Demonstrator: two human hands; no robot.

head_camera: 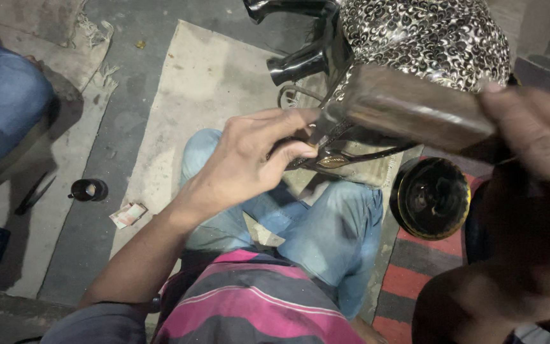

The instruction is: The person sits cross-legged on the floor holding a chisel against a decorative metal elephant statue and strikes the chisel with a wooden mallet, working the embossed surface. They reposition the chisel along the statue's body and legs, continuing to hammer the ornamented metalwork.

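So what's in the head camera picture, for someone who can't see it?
A seated person's left hand grips a shiny patterned metal piece, while the blurred right hand holds a flat block against it. Below are blue jeans, a round dark bowl and a small cup.

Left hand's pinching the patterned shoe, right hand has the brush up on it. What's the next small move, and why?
Probably a short brush stroke along the shoe: the right hand has it laid against the upper, while the left hand grips the shoe's lower edge, steadying it.
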